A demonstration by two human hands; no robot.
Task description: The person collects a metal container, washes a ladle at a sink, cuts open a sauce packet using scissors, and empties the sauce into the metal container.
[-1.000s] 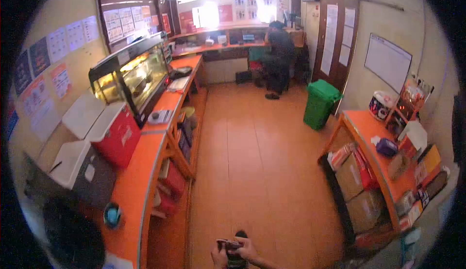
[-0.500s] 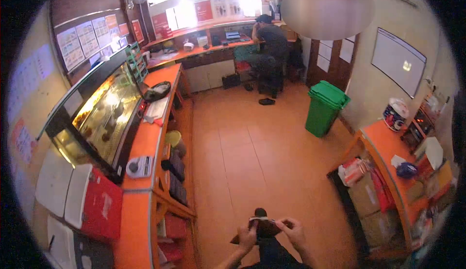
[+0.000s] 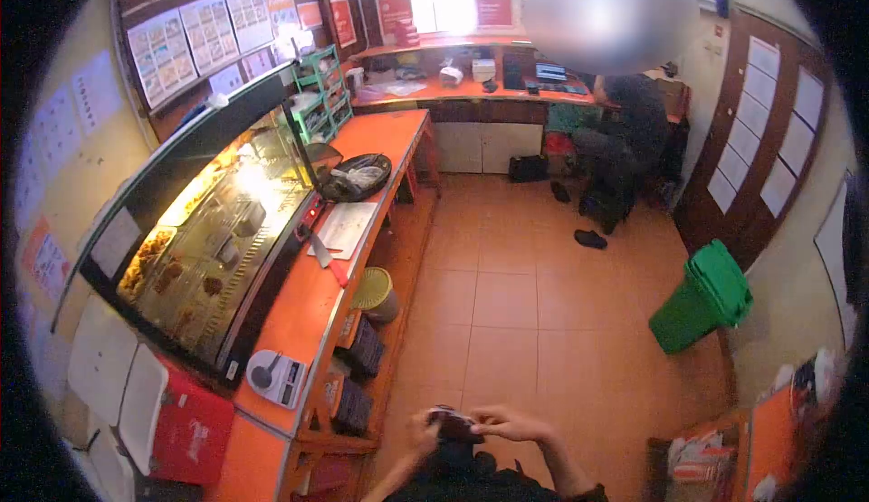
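Low in the head view, both hands are together in front of my body. A small dark brown item [image 3: 459,428], folded like a wallet or pouch, is between them; its exact kind is unclear. My left hand [image 3: 422,433] is closed around its left side. With fingers pinched, my right hand [image 3: 507,424] grips its right edge. A pale edge shows along the top of the item. Dark clothing lies just beneath it.
On the left, an orange counter [image 3: 294,314] carries a lit food display case [image 3: 204,248], a kitchen scale [image 3: 276,377], a cleaver [image 3: 324,256] and a white board [image 3: 348,229]. A green bin [image 3: 699,298] stands right. Another person [image 3: 625,135] sits at the back counter.
The view has swung left, so the display case looks larger and the bin sits farther right. My hands have shifted slightly left and down, still on the dark item.
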